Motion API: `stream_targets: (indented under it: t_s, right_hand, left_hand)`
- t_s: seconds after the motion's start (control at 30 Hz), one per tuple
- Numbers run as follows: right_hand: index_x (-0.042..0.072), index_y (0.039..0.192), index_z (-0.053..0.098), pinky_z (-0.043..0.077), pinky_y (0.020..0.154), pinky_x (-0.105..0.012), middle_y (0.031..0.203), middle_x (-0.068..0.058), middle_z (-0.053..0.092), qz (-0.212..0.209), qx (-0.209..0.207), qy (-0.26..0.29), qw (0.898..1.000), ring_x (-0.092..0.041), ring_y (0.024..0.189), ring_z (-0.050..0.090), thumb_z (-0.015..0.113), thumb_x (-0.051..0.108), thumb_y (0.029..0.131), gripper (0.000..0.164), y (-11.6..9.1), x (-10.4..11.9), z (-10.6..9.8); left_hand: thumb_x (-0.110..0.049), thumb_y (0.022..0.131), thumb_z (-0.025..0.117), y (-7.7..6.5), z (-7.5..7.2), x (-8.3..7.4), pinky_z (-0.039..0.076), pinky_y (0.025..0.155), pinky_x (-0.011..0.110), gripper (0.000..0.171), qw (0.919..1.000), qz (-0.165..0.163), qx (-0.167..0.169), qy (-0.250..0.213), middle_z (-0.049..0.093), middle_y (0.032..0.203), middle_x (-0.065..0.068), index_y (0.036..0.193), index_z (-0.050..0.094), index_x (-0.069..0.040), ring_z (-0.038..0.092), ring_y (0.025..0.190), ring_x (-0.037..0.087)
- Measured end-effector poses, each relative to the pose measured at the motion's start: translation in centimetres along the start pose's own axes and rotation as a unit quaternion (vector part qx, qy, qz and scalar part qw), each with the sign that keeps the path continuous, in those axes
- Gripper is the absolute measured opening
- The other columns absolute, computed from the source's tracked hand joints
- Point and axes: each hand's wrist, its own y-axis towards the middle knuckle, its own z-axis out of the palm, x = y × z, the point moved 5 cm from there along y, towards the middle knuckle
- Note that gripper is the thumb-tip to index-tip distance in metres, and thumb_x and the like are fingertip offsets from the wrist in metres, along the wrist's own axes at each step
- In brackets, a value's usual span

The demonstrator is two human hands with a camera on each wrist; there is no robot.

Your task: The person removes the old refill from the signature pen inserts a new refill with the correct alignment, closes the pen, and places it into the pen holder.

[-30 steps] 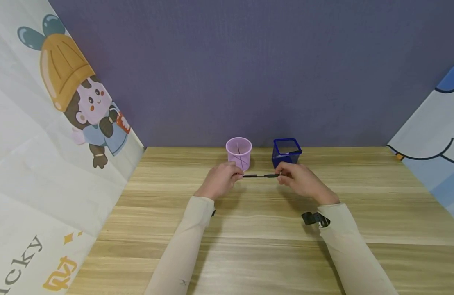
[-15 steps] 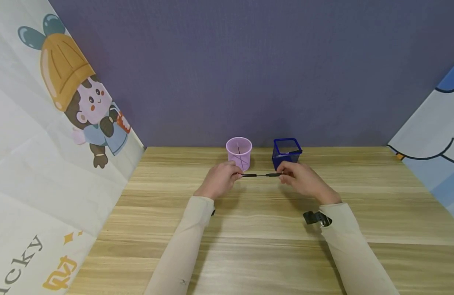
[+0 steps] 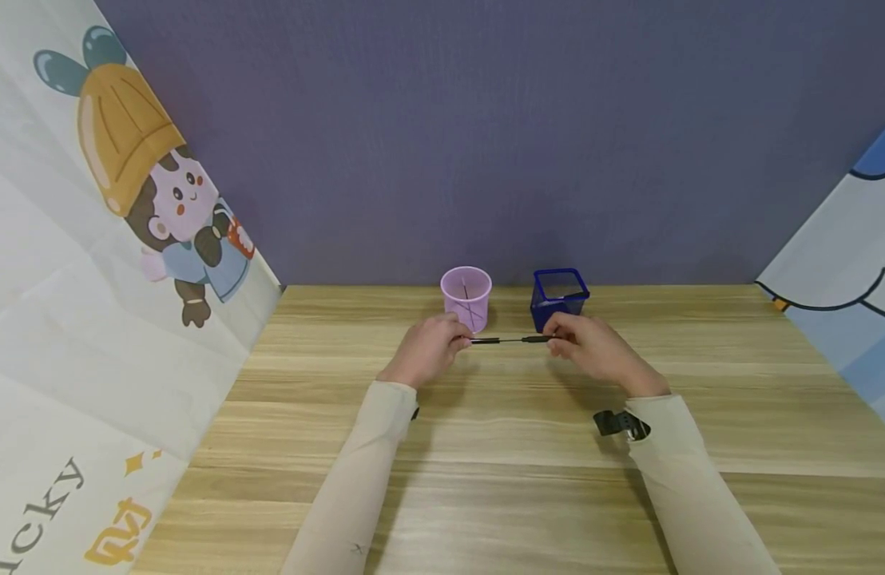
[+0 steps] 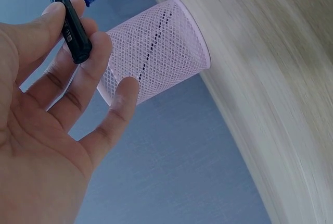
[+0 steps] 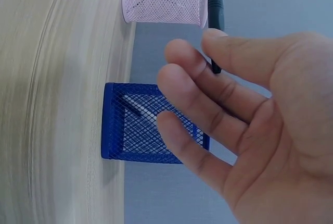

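Observation:
A slim black pen stretches level between my hands, in two parts joined by a thin bare rod. My left hand [image 3: 428, 347] pinches the left part [image 4: 75, 34] between thumb and fingertips. Thumb and forefinger of my right hand [image 3: 593, 351] pinch the right part [image 5: 216, 13], which has a ridged end where the rod comes out. The other fingers of both hands are loosely spread. Behind the left hand stands a pink round mesh pen cup [image 3: 466, 313], with thin dark lines showing through it. Just beyond the right hand is a blue square mesh pen holder [image 3: 557, 309].
Inside the blue holder lies a white and dark stick [image 5: 145, 111]. Both containers stand upright near the back of the wooden table [image 3: 486, 479], before a grey-blue panel [image 3: 500, 144]. Printed white sheets [image 3: 69, 319] flank the table.
My right hand has drifted slightly to the right with its part of the pen, and more of the thin rod shows. The left hand has barely moved.

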Motion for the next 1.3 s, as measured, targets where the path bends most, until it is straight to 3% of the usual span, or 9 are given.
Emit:
stream_targets:
  t_s: [0.17,0.63,1.07,1.3]
  right_hand:
    - [0.007,0.115,0.066,0.053,0.069,-0.034,0.094,-0.009,0.076,-0.002,-0.001,0.003,1.0,-0.015,0.078,0.066,0.064,0.01,0.101,0.015,-0.01,-0.12,-0.17]
    - [0.009,0.115,0.065,0.054,0.071,-0.036,0.097,-0.01,0.074,0.016,0.004,0.012,1.0,-0.028,0.083,0.069,0.06,0.01,0.103,0.014,-0.22,-0.36,-0.53]
    - [0.009,0.115,0.064,0.054,0.071,-0.036,0.097,-0.01,0.075,0.015,-0.004,0.008,1.0,-0.024,0.082,0.068,0.059,0.007,0.103,0.014,-0.31,-0.72,-0.79]
    - [0.008,0.116,0.064,0.054,0.071,-0.036,0.098,-0.011,0.074,0.019,-0.003,0.011,1.0,-0.029,0.082,0.068,0.058,0.009,0.104,0.014,-0.32,-0.72,-0.87]
  left_hand:
    - [-0.02,0.097,0.071,-0.06,-0.2,-0.08,0.056,0.079,0.036,0.012,1.0,-0.001,-0.001,-0.003,0.067,0.091,-0.002,0.103,0.08,-0.014,0.063,0.083,0.014]
    - [-0.019,0.097,0.071,-0.05,-0.24,0.26,0.057,0.08,0.036,0.011,0.9999,-0.003,-0.001,-0.011,0.069,0.093,-0.003,0.102,0.08,-0.014,0.065,0.087,0.015]
    - [-0.017,0.096,0.071,-0.11,-0.3,0.36,0.057,0.079,0.037,0.013,0.9998,-0.006,0.0,-0.02,0.069,0.094,-0.001,0.104,0.08,-0.011,0.065,0.086,0.015]
    - [-0.017,0.097,0.071,-0.19,-0.39,0.66,0.058,0.082,0.037,0.012,0.9997,-0.009,-0.004,-0.021,0.071,0.097,-0.002,0.104,0.08,-0.014,0.067,0.09,0.015]
